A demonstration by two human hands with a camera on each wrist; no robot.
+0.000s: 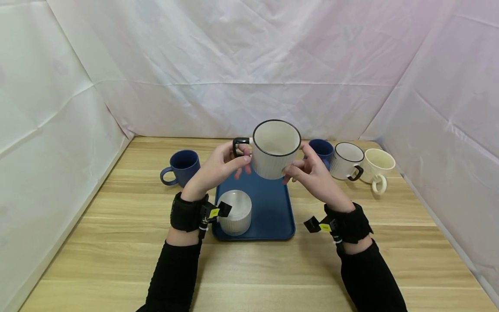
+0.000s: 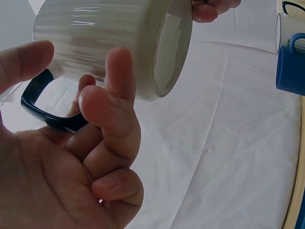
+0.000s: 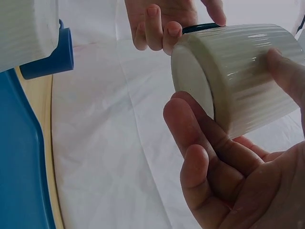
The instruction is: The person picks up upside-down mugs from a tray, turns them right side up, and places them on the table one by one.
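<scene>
A white ribbed mug (image 1: pixel 274 149) with a black rim and black handle hangs tilted above the blue tray (image 1: pixel 273 216), its mouth toward me. My left hand (image 1: pixel 230 164) grips it at the handle (image 2: pixel 43 109), thumb on the ribbed wall (image 2: pixel 109 33). My right hand (image 1: pixel 302 171) holds the other side, fingers curled under the base (image 3: pixel 190 71) and thumb on the wall. A second white ribbed mug (image 1: pixel 235 212) stands upside down on the tray's near left corner, just beside my left wrist.
On the wooden table (image 1: pixel 117 242), a blue mug (image 1: pixel 181 167) stands left of the tray. Right of it are another blue mug (image 1: pixel 322 149), a white black-rimmed mug (image 1: pixel 348 160) and a cream mug (image 1: pixel 378 167). White cloth walls enclose three sides.
</scene>
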